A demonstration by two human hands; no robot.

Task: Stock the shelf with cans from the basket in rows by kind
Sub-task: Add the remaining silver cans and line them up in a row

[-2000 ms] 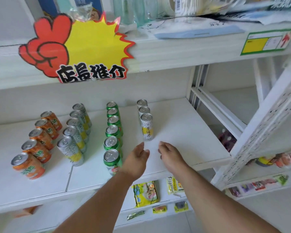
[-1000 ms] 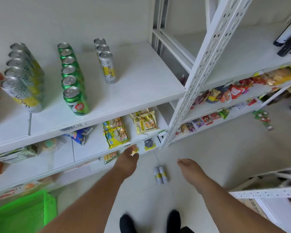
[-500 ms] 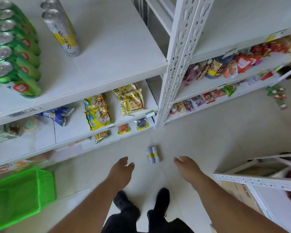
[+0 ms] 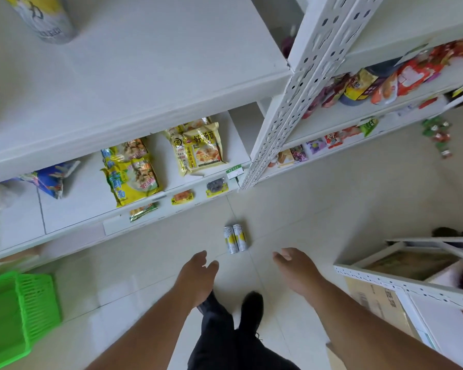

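Observation:
Two silver-and-yellow cans (image 4: 235,239) stand side by side on the pale floor tiles in front of the shelf. My left hand (image 4: 197,273) hangs open just below and left of them, holding nothing. My right hand (image 4: 296,271) is open to their right, also holding nothing. Neither hand touches the cans. One silver-and-yellow can (image 4: 42,17) shows at the top left on the white shelf board (image 4: 150,76). The green basket (image 4: 19,313) sits on the floor at the far left, its inside mostly out of view.
Snack packets (image 4: 195,148) lie on the lower shelves. A perforated white upright (image 4: 305,84) divides the shelving. Another white rack with a cardboard box (image 4: 380,300) stands at the right. My black shoes (image 4: 230,305) are below the cans. Small wrapped items (image 4: 439,137) litter the floor at the right.
My view has tilted from the shelf rows down to the floor. Both hands have dropped from the shelf toward the two cans on the floor, and the green basket has come into view.

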